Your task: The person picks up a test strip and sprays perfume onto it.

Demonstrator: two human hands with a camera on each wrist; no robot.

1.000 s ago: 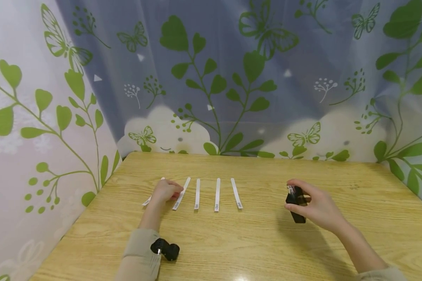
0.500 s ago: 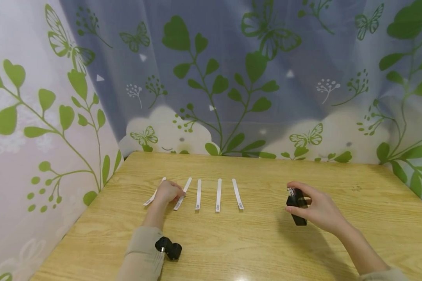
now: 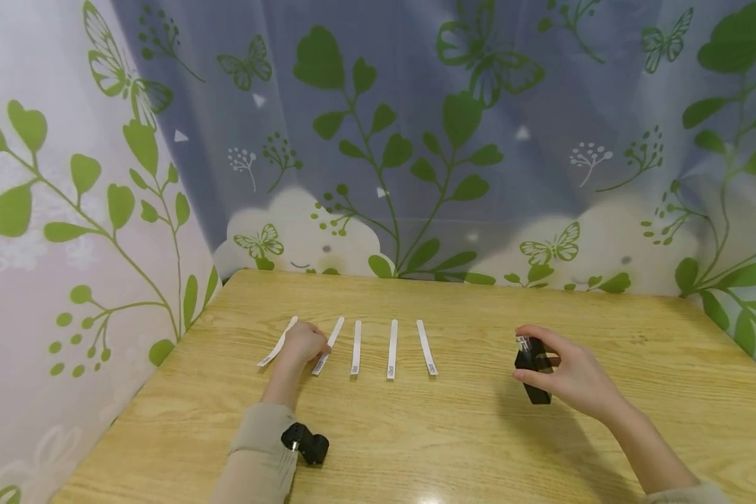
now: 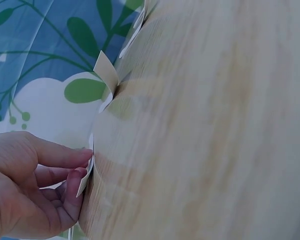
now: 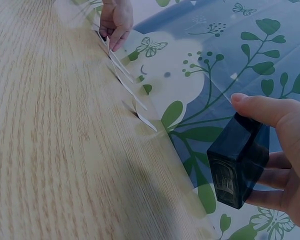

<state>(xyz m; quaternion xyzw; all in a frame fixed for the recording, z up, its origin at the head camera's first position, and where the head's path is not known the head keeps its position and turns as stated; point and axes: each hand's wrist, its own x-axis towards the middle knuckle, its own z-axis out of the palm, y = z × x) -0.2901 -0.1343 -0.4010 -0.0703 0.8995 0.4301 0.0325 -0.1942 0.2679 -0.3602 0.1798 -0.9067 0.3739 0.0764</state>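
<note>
Several narrow white paper strips with small printed ends lie in a row on the wooden table. My left hand [image 3: 304, 343] reaches between the leftmost strip [image 3: 273, 355] and the second strip [image 3: 338, 330]. Its thumb and forefinger pinch that second strip [image 4: 84, 184], whose end curls up in the left wrist view. Over the table at the right, my right hand [image 3: 576, 374] grips a small black perfume bottle [image 3: 533, 381], tilted. The forefinger lies on its top by the silvery neck and the thumb is at its side. The bottle's glass base [image 5: 224, 181] shows in the right wrist view.
To the right of the left hand lie the third strip [image 3: 355, 350], the fourth strip [image 3: 392, 351] and the fifth strip [image 3: 426, 348]. The table [image 3: 453, 434] meets a patterned curtain [image 3: 416, 175] at its back edge. A black camera mount [image 3: 305, 444] sits on the left sleeve.
The whole head view has shifted slightly. My left hand stays at the second strip, with more of the leftmost strip showing. The right hand keeps the bottle in nearly the same spot.
</note>
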